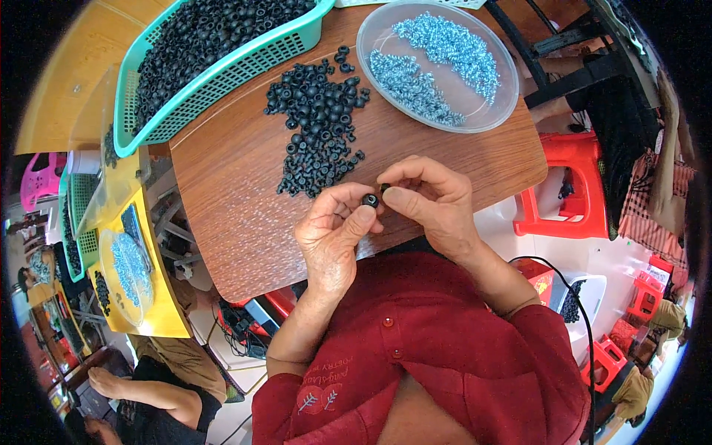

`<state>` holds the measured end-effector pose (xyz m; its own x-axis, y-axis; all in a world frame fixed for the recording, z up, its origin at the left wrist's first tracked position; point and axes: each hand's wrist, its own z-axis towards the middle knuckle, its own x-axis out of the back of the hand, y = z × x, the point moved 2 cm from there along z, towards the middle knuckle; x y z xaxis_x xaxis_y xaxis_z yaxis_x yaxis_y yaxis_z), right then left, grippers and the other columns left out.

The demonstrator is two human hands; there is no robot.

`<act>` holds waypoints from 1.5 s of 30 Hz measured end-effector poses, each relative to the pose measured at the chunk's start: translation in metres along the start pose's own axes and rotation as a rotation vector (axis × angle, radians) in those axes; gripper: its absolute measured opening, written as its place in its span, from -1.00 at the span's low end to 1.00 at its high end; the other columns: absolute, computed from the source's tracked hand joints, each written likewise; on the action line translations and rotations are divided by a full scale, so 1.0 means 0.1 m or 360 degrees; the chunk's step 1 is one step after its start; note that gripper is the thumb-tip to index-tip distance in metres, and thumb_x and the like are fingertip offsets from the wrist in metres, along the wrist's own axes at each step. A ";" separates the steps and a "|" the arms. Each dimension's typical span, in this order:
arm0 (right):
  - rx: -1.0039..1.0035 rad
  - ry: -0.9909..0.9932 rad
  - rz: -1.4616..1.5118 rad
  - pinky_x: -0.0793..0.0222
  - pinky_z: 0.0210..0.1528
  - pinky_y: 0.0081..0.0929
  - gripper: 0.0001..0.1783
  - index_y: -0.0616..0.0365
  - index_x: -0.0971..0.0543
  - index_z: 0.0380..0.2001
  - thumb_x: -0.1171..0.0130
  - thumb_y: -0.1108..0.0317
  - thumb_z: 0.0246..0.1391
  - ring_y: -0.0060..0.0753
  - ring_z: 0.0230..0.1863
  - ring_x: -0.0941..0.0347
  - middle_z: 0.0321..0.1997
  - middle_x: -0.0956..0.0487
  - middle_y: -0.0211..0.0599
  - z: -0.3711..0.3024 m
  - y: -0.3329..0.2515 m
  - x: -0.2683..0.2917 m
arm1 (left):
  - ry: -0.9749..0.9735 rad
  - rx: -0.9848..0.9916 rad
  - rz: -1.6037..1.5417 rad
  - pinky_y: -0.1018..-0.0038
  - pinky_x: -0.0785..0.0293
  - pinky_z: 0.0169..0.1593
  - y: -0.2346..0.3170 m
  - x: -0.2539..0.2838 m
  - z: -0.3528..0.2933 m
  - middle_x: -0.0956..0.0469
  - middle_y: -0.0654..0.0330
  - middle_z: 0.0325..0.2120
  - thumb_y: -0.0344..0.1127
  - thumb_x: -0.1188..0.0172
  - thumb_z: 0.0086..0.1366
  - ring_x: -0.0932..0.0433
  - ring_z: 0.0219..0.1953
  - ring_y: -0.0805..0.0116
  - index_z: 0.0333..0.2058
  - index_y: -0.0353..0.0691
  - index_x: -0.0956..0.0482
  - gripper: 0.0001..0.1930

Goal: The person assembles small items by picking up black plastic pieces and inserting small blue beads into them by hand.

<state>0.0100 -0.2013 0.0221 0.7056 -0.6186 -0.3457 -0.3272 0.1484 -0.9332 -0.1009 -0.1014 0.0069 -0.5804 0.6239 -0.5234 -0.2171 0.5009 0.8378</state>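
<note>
My left hand (330, 230) pinches a round black plastic piece (370, 200) between thumb and fingertips, its round end with a paler centre facing up. Close beside it, my right hand (434, 196) grips a smaller black piece (385, 188) at its thumb and fingertip; its exact shape is mostly covered. The two pieces are nearly touching, just over the near part of the brown wooden table (237, 230). Beyond my hands lies a loose pile of black plastic pieces (319, 107): larger hollow round ones at the far end, smaller ring-like ones (315, 163) nearer me.
A turquoise basket (222, 83) full of black round pieces stands at the far left. At the far right sits a clear round tub (475, 127) with two heaps of small shiny bluish pieces (452, 52). A red stool (571, 185) stands right; another person's arm (148, 397) shows lower left.
</note>
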 end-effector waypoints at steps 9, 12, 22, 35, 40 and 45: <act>0.0238 -0.0008 -0.0348 -0.35 -0.26 -0.67 -0.85 0.24 -0.59 -0.30 -0.21 0.55 -0.02 -0.64 -0.30 -0.43 -0.34 -0.53 -0.43 0.00 -0.02 -0.01 | 0.0019 -0.0067 0.0289 0.64 -0.45 -0.30 -0.01 0.01 -0.04 -0.53 0.24 -0.36 -0.50 -0.20 0.20 -0.47 -0.41 0.56 -0.17 -0.40 -0.49 -0.78; 0.0230 -0.0007 -0.0429 -0.33 -0.28 -0.65 -0.85 0.22 -0.61 -0.33 -0.23 0.55 -0.04 -0.62 -0.32 -0.42 -0.35 -0.53 -0.41 0.00 -0.01 0.01 | 0.0014 -0.0059 0.0316 0.66 -0.45 -0.30 -0.01 0.02 -0.04 -0.51 0.26 -0.36 -0.49 -0.21 0.20 -0.47 -0.42 0.57 -0.17 -0.39 -0.50 -0.78; 0.0314 0.0007 -0.0704 -0.30 -0.27 -0.64 -0.81 0.26 -0.62 -0.34 -0.24 0.60 -0.12 -0.53 -0.30 -0.43 -0.36 -0.54 -0.32 -0.03 -0.07 -0.02 | 0.0050 -0.0044 0.0495 0.69 -0.40 -0.35 0.00 0.04 -0.03 -0.44 0.31 -0.43 -0.51 -0.22 0.18 -0.43 -0.46 0.59 -0.18 -0.36 -0.53 -0.78; 0.0843 0.0212 -0.1001 -0.33 -0.38 -0.50 -0.78 0.21 -0.60 -0.37 -0.25 0.61 -0.19 -0.33 -0.40 -0.43 -0.43 -0.50 -0.26 -0.07 0.06 -0.04 | -0.0011 0.0121 0.0170 0.65 -0.46 -0.37 -0.03 0.00 -0.01 -0.54 0.19 -0.43 -0.53 -0.17 0.20 -0.50 -0.49 0.53 -0.20 -0.43 -0.50 -0.82; 0.1053 0.0116 -0.1220 -0.28 -0.43 -0.47 -0.78 0.22 -0.59 -0.33 -0.23 0.60 -0.15 -0.30 -0.43 -0.39 -0.41 -0.50 -0.22 -0.06 0.04 -0.02 | -0.0014 0.0132 0.0050 0.62 -0.48 -0.39 -0.05 0.01 0.00 -0.55 0.18 -0.41 -0.52 -0.17 0.20 -0.49 -0.50 0.51 -0.20 -0.44 -0.50 -0.81; 0.1222 0.0108 -0.1289 -0.25 -0.46 -0.49 -0.77 0.24 -0.59 -0.28 -0.24 0.56 -0.10 -0.33 -0.45 -0.36 -0.39 -0.50 -0.22 -0.07 0.04 0.04 | -0.0013 0.0207 0.0171 0.64 -0.47 -0.40 -0.02 -0.05 -0.01 -0.55 0.18 -0.41 -0.48 -0.16 0.22 -0.49 -0.50 0.53 -0.18 -0.43 -0.50 -0.80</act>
<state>0.0066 -0.2083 0.0175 0.4912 -0.7859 0.3755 0.7050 0.1055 -0.7014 -0.0982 -0.1057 0.0082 -0.5882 0.6826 -0.4337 -0.0507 0.5041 0.8621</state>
